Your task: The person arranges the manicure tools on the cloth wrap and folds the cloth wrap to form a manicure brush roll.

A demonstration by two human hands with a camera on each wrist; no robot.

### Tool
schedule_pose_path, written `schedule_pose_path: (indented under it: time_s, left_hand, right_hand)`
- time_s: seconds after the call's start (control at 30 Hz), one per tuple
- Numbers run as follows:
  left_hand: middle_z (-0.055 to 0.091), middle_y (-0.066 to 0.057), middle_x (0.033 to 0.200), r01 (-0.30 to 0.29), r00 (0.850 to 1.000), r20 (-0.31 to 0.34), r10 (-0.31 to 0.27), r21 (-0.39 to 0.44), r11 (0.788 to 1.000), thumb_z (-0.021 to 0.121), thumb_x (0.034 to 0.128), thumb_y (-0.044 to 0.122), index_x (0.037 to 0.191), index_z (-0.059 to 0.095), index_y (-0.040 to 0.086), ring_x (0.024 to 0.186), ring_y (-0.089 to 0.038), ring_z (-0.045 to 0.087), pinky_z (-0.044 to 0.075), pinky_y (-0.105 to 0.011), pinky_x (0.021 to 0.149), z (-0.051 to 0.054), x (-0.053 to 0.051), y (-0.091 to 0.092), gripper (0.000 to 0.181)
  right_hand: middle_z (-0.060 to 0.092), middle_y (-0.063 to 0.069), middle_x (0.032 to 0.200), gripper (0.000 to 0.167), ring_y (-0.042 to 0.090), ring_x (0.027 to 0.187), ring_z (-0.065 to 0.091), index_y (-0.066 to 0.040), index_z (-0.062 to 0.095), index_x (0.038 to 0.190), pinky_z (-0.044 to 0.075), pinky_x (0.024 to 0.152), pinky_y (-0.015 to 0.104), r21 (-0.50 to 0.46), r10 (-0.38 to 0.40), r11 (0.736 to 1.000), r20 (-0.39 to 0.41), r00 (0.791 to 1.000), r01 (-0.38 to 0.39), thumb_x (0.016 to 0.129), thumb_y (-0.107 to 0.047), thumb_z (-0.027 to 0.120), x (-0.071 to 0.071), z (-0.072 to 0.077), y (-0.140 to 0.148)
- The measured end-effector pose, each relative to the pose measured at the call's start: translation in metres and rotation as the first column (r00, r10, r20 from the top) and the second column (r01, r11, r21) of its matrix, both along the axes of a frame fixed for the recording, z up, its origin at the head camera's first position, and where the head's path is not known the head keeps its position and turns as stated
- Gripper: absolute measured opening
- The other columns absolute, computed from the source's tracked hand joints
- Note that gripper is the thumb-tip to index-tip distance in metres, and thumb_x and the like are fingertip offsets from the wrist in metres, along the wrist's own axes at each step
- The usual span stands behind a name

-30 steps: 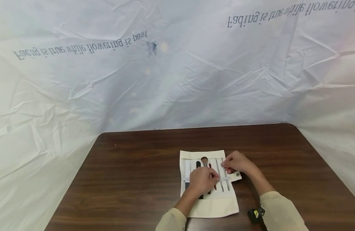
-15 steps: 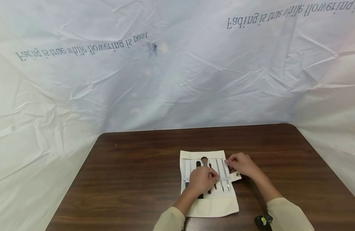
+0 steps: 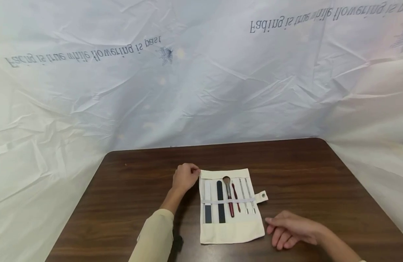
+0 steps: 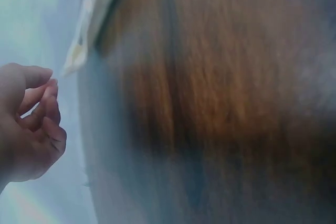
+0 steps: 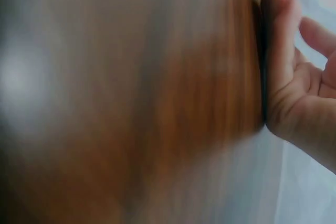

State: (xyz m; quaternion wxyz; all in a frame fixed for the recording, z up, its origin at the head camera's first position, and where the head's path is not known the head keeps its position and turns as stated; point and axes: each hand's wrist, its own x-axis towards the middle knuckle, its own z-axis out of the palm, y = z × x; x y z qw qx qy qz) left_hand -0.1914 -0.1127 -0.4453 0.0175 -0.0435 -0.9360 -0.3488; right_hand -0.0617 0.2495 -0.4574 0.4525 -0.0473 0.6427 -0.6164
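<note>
A cream cloth tool roll (image 3: 234,233) lies unrolled flat on the table. Under its elastic strap sit a white-and-grey flat strip (image 3: 208,213), a black flat strip (image 3: 220,191), a brush (image 3: 231,209) with a red handle, a thin dark-red tool (image 3: 235,193) and two slim metal tools (image 3: 242,191). My left hand (image 3: 185,177) is at the roll's far left corner, fingers loosely bent; the left wrist view shows a small gap between fingertips and cloth. Beside the roll's near right edge, my right hand (image 3: 294,229) rests on the table, fingers loosely curled, holding nothing.
A tab with a metal snap (image 3: 263,195) sticks out from the roll's right side. The brown wooden table (image 3: 139,203) has rounded far corners. Behind it hangs a pale printed sheet (image 3: 201,91). Both wrist views are partly blurred.
My left hand has left the middle of the roll for its far left corner. The right hand has moved from the metal tools toward me, onto the table. All tools now show uncovered.
</note>
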Motion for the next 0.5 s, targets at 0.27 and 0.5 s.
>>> schedule_pose_path:
  time_s: [0.27, 0.5]
  left_hand:
    - [0.069, -0.006, 0.083, 0.088, 0.991, 0.105, -0.085, -0.024, 0.996, 0.065, 0.0998, 0.027, 0.119, 0.074, 0.008, 0.06, -0.014, 0.049, 0.036, -0.03, 0.056, -0.017, -0.008, 0.002, 0.029]
    - [0.068, 0.002, 0.072, 0.151, 0.966, 0.221, -0.134, -0.06, 0.987, 0.071, 0.0927, 0.025, 0.09, 0.08, 0.013, 0.058, -0.012, 0.047, 0.036, -0.028, 0.056, -0.01, 0.004, -0.016, 0.016]
  right_hand:
    - [0.075, 0.002, 0.073, 0.025, 0.004, 0.062, 0.071, -0.001, 0.056, 0.099, 0.053, 0.054, 0.014, 0.025, -0.019, 1.0, 0.002, 1.0, 0.019, 0.102, -0.026, 0.054, 0.011, -0.004, -0.035]
    - [0.073, 0.002, 0.074, 0.022, 0.004, 0.062, 0.069, 0.001, 0.06, 0.101, 0.053, 0.054, 0.016, 0.157, -0.076, 0.983, -0.144, 0.987, 0.099, 0.098, -0.019, 0.052, -0.01, 0.002, -0.009]
